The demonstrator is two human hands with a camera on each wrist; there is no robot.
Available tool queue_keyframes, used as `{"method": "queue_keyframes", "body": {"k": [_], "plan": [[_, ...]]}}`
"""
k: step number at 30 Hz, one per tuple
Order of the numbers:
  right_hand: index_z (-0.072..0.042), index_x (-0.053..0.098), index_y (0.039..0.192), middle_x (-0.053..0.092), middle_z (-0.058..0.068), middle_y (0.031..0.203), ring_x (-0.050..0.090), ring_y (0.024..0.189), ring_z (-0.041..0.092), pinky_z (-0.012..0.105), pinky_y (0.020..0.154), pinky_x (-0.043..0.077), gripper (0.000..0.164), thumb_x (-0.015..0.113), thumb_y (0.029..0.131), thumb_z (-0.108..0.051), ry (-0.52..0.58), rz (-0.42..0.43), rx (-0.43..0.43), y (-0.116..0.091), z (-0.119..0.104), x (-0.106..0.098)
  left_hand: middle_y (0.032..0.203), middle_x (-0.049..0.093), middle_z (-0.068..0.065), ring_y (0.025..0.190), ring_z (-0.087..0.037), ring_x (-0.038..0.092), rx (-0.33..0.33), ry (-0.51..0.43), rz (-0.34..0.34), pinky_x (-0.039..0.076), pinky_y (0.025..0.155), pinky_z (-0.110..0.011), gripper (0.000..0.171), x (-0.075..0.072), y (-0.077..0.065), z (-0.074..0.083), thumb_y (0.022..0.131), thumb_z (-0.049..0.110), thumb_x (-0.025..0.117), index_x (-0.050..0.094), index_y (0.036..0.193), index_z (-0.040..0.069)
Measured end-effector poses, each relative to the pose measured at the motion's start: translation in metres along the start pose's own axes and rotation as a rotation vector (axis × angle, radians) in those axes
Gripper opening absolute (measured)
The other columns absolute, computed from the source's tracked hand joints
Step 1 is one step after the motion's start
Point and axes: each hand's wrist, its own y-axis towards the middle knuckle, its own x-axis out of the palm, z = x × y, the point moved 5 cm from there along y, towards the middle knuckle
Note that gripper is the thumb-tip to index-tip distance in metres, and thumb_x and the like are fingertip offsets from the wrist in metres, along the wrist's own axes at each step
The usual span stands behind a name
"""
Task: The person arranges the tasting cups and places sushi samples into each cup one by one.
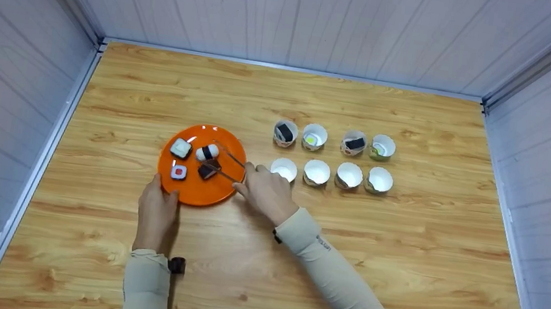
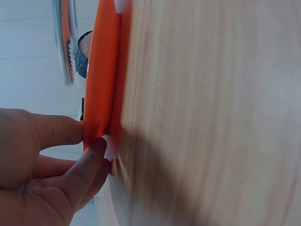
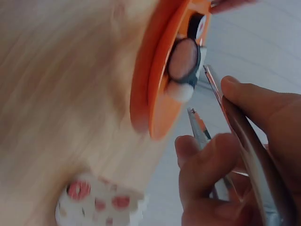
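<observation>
Left forearm (image 1: 146,286) points almost straight forward, sleeved to the wrist. Left hand (image 1: 156,210) pinching, thumb opposed to fingers. Right forearm (image 1: 348,286) sleeved too, angled forward-left across the body. Right hand (image 1: 269,191) gripping, fingers bent, slightly farther forward. Hands apart.

Left sleeve (image 1: 145,291): pale beige, closely fitted
Right sleeve (image 1: 343,288): coloured alike, marked with small dark lettering (image 1: 323,243)
Left wrist: a black block (image 1: 177,265) is worn
</observation>
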Motion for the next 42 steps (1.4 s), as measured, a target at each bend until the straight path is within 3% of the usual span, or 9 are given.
{"method": "queue_keyframes", "body": {"k": [9,24,31,37,42], "plan": [[-0.009,0.059,0.124,0.062,0.009,0.096,0.064,0.075,0.027,0.042,0.058,0.053,0.05,0.052,0.1,-0.053,-0.033,-0.034,0.038,0.006,-0.013,0.003,0.144,0.042,-0.035,0.136,-0.044,0.039,-0.013,-0.01,0.0,0.03,0.113,-0.052,0.059,0.001,-0.001,-0.002,0.1,0.004,0.055,0.029,0.149,-0.014],[-0.009,0.062,0.119,0.062,0.008,0.089,0.063,0.072,0.024,0.041,0.054,0.052,0.047,0.056,0.099,-0.051,-0.055,-0.041,0.045,0.003,-0.013,-0.007,0.142,0.045,-0.033,0.134,-0.043,0.042,-0.015,-0.011,-0.002,0.032,0.112,-0.052,0.055,0.001,0.0,-0.001,0.1,0.003,0.054,0.032,0.148,-0.012],[-0.011,0.062,0.118,0.06,0.006,0.088,0.058,0.07,0.021,0.038,0.055,0.05,0.042,0.055,0.1,-0.049,-0.047,-0.109,0.058,0.009,-0.01,-0.011,0.145,0.041,-0.034,0.136,-0.044,0.038,-0.034,-0.001,-0.009,0.029,0.113,-0.053,0.059,0.0,-0.001,-0.001,0.101,0.005,0.053,0.027,0.151,-0.013],[-0.012,0.064,0.112,0.06,0.006,0.085,0.058,0.07,0.021,0.037,0.054,0.05,0.036,0.06,0.099,-0.046,-0.05,-0.086,0.004,0.013,-0.008,-0.016,0.144,0.043,-0.031,0.135,-0.041,0.041,-0.043,-0.028,-0.009,0.032,0.113,-0.051,0.056,0.001,-0.001,-0.002,0.101,0.004,0.053,0.03,0.151,-0.009],[-0.012,0.063,0.119,0.064,0.007,0.09,0.062,0.072,0.023,0.038,0.055,0.051,0.038,0.059,0.1,-0.045,-0.022,-0.048,-0.018,0.01,-0.003,-0.017,0.142,0.048,-0.028,0.133,-0.039,0.044,-0.038,-0.039,-0.004,0.034,0.112,-0.051,0.05,0.002,-0.001,-0.002,0.101,0.004,0.053,0.037,0.147,-0.008]]}}
